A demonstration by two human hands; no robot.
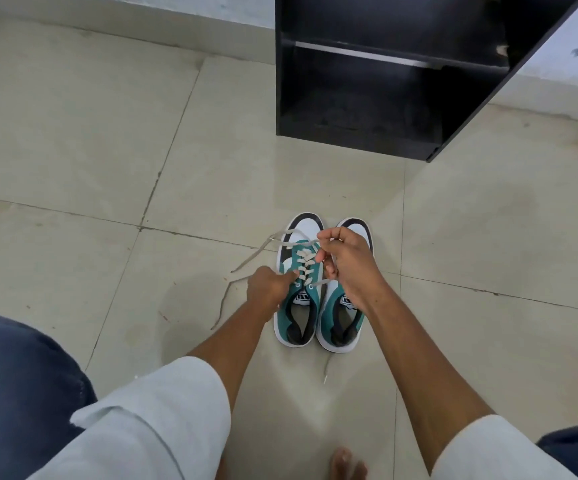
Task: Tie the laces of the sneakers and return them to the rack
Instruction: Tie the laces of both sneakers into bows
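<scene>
Lacing step: your right hand (344,261) pinches the left sneaker's (298,282) lace (294,242); left hand (270,289), fingers curled, steadies its eyelets. Sneakers on floor, rack (360,133) beyond. Next: cross ends, knot.

Pale beige tiled floor (73,133) with dark grout lines, some scuffs and stains. White wall (564,64) with a low skirting at the back, small dark mark on it at right. Bare toes (348,462) at bottom edge. Blue-clad knees (21,393) at both lower corners.
</scene>
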